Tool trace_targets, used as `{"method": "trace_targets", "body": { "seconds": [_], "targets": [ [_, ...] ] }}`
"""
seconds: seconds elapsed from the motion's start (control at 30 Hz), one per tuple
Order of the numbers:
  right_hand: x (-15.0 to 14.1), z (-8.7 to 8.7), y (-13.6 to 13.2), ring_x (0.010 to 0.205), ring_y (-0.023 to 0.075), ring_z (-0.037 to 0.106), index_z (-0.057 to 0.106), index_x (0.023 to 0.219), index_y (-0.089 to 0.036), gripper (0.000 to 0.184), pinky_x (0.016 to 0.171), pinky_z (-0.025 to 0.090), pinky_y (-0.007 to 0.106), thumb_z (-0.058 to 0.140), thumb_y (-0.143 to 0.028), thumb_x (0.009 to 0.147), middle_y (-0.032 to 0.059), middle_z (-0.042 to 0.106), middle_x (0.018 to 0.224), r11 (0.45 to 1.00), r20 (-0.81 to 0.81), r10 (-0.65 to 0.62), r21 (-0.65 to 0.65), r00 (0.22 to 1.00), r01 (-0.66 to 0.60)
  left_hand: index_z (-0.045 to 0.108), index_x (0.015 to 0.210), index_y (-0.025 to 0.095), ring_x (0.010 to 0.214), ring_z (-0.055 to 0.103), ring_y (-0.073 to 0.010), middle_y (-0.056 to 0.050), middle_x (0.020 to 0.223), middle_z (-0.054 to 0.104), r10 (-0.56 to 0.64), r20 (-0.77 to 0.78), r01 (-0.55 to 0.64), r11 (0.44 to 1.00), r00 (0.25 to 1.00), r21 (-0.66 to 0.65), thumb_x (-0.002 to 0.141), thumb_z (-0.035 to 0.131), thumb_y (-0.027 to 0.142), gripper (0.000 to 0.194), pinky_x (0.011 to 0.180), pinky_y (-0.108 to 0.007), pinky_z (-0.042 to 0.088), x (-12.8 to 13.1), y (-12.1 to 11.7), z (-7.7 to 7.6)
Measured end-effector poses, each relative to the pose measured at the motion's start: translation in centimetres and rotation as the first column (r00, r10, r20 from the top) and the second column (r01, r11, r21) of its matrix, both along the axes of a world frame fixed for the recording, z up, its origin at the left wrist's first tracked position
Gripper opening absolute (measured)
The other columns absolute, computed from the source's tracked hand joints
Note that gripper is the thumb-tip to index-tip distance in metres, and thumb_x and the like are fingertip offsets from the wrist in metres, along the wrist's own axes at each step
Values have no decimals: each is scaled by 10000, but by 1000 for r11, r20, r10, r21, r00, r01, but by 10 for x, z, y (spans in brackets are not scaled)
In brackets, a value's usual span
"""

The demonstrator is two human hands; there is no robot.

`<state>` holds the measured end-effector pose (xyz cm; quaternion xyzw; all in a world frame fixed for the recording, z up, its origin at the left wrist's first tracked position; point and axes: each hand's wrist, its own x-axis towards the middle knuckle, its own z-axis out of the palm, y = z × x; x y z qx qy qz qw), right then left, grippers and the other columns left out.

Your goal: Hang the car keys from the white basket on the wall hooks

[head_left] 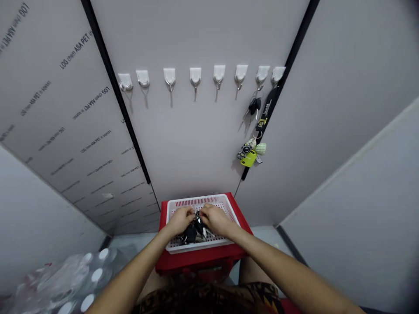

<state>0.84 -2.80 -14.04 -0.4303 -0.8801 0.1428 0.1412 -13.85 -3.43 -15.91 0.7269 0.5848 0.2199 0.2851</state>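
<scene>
A white plastic basket [196, 201] with slotted sides sits on a red stool [183, 259] in front of me. Both hands are inside it, fingertips close together. My left hand [181, 219] is closed in a pinch on the top of a bunch of keys [198, 224] with black heads. From the other side, my right hand [216, 219] pinches the same bunch near its ring. Below my fingers lie more dark keys [189, 235], partly overlapping, so single pieces are hard to make out.
Several white adhesive hooks [195, 75] line the wall ahead. Black-headed keys [253, 106] hang from one at the right. The rightmost holds a black lanyard [267, 107] with a yellow-green tag [248, 158] and charms. Wrapped plastic bottles [97, 274] stand on the floor at left.
</scene>
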Motion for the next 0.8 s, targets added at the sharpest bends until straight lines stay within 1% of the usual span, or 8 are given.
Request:
{"method": "trace_targets", "body": {
  "seconds": [0.13,0.23,0.3,0.37,0.43,0.53,0.63,0.8],
  "targets": [
    [8,15,7,592,87,441,505,638,-142,130,550,323,183,383,-155,681,15,510,625,999,-220,-38,-16,975,35,463,614,137,512,404,-82,36,521,432,61,265,-55,998,962,-31,654,363,238,148,505,-189,329,0,4,17],
    [15,33,13,605,92,435,496,620,-145,123,563,327,196,395,-172,686,14,498,630,997,-298,-39,50,954,57,465,643,131,531,419,-86,27,539,443,77,366,-84,996,927,2,659,365,241,149,535,-203,346,4,8,35],
    [19,45,15,641,101,433,495,620,-148,115,603,329,214,403,-170,685,18,493,645,989,-327,-12,134,945,59,473,735,127,646,457,-104,-7,672,502,38,431,-74,995,901,66,641,409,234,156,620,-221,361,11,10,45],
    [21,58,15,652,102,431,496,630,-151,109,614,329,221,405,-169,686,18,492,652,983,-351,24,180,936,42,450,872,133,800,451,-128,-41,866,507,-43,479,-24,991,877,132,592,489,219,296,721,-240,342,22,11,54],
    [23,71,15,630,95,432,494,629,-151,109,592,333,213,403,-168,687,15,488,644,982,-372,43,185,927,29,418,952,145,869,430,-143,-45,960,485,-127,490,45,984,862,174,538,547,186,436,773,-254,318,34,13,61],
    [27,89,17,594,86,427,493,606,-148,110,559,332,203,411,-165,676,7,476,613,977,-396,25,205,918,62,466,874,137,791,454,-134,-19,846,523,-161,514,82,981,842,174,557,523,166,323,733,-257,341,50,17,72],
    [36,108,22,569,83,423,494,590,-146,106,544,329,203,419,-170,661,-1,476,589,968,-431,-10,221,902,116,478,811,123,681,457,-105,-4,731,513,-163,610,95,985,776,142,591,480,168,224,637,-226,369,61,24,88],
    [54,153,41,458,62,407,490,600,-136,120,456,336,186,420,-221,647,-27,461,504,984,-620,-139,3,772,180,368,953,131,501,428,-56,23,640,480,-149,738,59,987,658,147,605,461,151,361,502,-190,365,79,36,140]
  ]
}}
